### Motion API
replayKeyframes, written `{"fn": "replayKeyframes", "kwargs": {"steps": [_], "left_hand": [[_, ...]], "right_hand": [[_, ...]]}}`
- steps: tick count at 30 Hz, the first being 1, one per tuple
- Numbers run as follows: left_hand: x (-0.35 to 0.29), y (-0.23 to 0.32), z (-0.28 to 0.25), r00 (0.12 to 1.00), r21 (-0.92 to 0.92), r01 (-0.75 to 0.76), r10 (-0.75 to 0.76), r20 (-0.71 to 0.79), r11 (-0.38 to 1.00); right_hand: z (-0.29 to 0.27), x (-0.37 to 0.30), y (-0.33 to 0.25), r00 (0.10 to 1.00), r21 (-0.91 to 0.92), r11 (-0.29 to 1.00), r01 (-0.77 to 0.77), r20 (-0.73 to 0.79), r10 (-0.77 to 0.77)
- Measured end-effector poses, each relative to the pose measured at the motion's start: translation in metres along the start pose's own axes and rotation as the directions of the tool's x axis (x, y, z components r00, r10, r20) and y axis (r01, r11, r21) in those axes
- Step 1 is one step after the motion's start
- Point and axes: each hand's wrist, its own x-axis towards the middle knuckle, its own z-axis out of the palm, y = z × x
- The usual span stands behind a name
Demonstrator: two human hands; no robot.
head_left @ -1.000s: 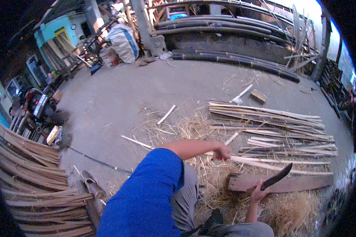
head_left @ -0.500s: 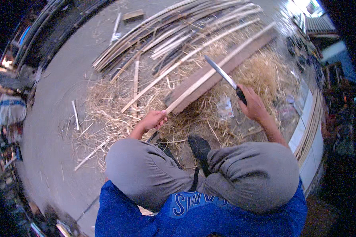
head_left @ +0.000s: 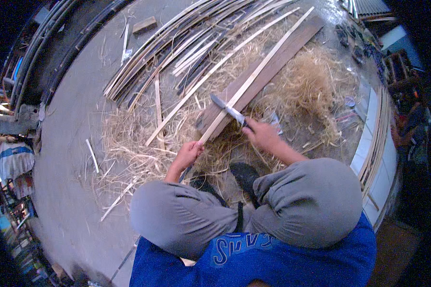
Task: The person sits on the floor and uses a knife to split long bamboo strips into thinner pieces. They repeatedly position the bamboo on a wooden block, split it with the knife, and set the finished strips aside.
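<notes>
My left hand (head_left: 188, 154) is closed around the near end of a long pale bamboo strip (head_left: 265, 61). The strip runs away from me to the upper right, lying along a brown wooden board (head_left: 283, 56) on the floor. My right hand (head_left: 263, 135) grips the dark handle of a knife (head_left: 229, 108). Its blade lies across the strip near the board's close end, a short way beyond my left hand. Whether the edge bites into the strip, I cannot tell.
Curly shavings (head_left: 306, 86) surround the board. A bundle of long strips (head_left: 177, 45) lies at the far left, with a small wood block (head_left: 144, 25) beyond it. More strips (head_left: 376, 138) rest on white tiles at the right. Dark poles (head_left: 74, 50) stretch along the left.
My right hand has swung the knife left and nearer to me, from beside the strip's middle down across its near part. My left hand keeps its hold on the strip.
</notes>
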Motion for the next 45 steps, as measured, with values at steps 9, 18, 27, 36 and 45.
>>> {"fn": "replayKeyframes", "kwargs": {"steps": [9, 18, 27, 36, 45], "left_hand": [[-0.004, -0.003, -0.006, 0.999, 0.013, 0.039, -0.039, -0.027, 0.999], [-0.022, -0.01, -0.001, 0.973, 0.376, -0.018, 0.103, -0.207, 0.926], [-0.03, 0.013, 0.012, 0.973, 0.823, -0.025, 0.203, -0.11, 0.567], [-0.042, 0.003, 0.016, 1.0, 0.317, -0.017, 0.017, 0.004, 0.948], [-0.037, 0.015, -0.006, 0.99, -0.094, 0.142, -0.139, 0.036, 0.985]], "right_hand": [[0.0, 0.003, 0.011, 0.981, -0.12, 0.974, 0.195, 0.047, -0.19], [-0.081, 0.039, 0.062, 0.907, 0.022, 0.953, -0.303, -0.301, 0.296], [-0.058, 0.029, 0.073, 0.972, -0.248, 0.958, -0.142, -0.216, 0.088], [-0.018, 0.007, 0.062, 0.951, -0.336, 0.91, 0.241, -0.105, -0.291], [-0.052, 0.032, 0.033, 0.991, -0.18, 0.975, 0.131, 0.052, -0.124]]}}
